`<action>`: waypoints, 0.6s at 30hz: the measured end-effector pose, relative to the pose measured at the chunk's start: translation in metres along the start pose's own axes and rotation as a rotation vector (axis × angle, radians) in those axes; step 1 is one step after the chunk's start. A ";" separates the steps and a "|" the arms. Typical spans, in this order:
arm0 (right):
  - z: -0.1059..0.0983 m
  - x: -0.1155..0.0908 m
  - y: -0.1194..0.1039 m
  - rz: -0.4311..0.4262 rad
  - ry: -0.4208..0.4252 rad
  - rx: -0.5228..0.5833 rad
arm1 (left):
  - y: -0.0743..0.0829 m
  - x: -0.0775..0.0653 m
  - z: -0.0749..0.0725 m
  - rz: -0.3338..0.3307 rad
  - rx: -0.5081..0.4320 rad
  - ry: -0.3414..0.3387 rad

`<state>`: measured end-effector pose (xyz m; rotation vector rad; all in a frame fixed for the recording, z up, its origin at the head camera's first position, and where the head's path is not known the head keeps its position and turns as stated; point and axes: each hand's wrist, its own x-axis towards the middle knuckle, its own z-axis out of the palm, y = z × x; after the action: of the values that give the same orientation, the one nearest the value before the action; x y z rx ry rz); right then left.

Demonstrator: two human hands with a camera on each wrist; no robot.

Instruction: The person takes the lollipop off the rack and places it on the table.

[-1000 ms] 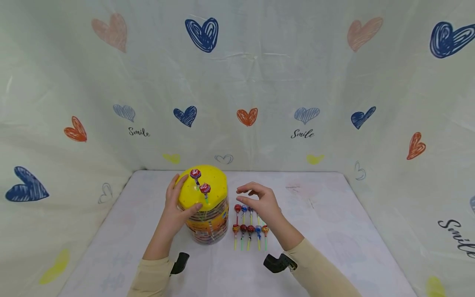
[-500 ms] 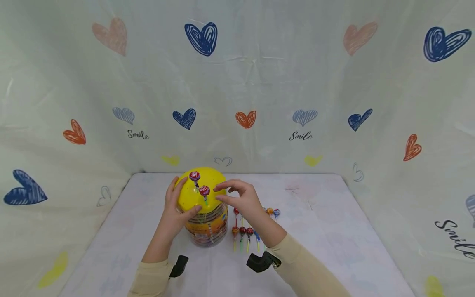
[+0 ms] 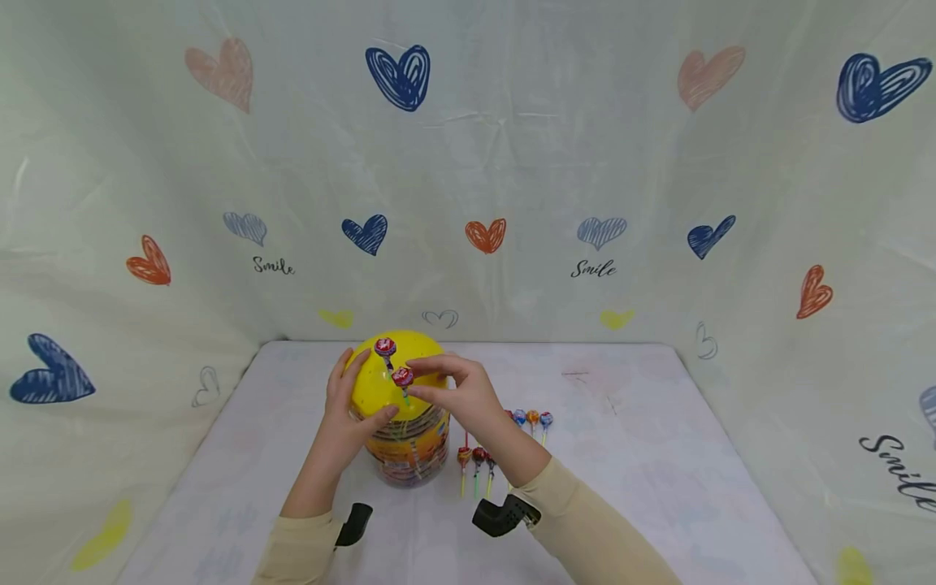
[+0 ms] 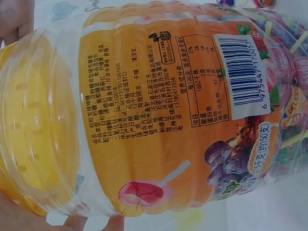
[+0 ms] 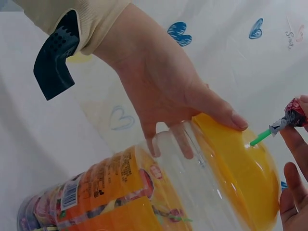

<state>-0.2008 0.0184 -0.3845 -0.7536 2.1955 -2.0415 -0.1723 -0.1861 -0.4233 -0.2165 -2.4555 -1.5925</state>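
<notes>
A clear plastic candy jar [image 3: 407, 445] with an orange label stands upright, topped by a domed yellow lid [image 3: 374, 395]. Two lollipops in red and purple wrappers stick up from this lid: a farther one [image 3: 385, 348] and a nearer one [image 3: 403, 377]. My left hand [image 3: 345, 418] grips the jar around the lid from the left, thumb on the near side. With thumb and fingertips my right hand [image 3: 466, 396] pinches the nearer lollipop's wrapped head. Its green stick [image 5: 260, 137] still enters the lid in the right wrist view. Wrapped lollipops [image 4: 288, 72] fill the jar's lower part.
Right of the jar, several lollipops lie in two rows on the white table [image 3: 629, 471], among them a blue one [image 3: 519, 417] and a dark red one [image 3: 478, 457]. My right forearm hides part of them. A heart-printed curtain [image 3: 526, 162] hangs behind the table.
My right hand has moved left from above the loose lollipops to the lid and now takes hold of the nearer lollipop. The left hand keeps its grip on the jar.
</notes>
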 end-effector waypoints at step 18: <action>0.001 0.002 -0.008 -0.026 0.046 0.000 | 0.004 0.000 0.000 0.009 0.003 0.000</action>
<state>-0.1997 0.0167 -0.3763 -0.7472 2.2211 -2.0919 -0.1713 -0.1841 -0.4196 -0.2265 -2.4536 -1.5854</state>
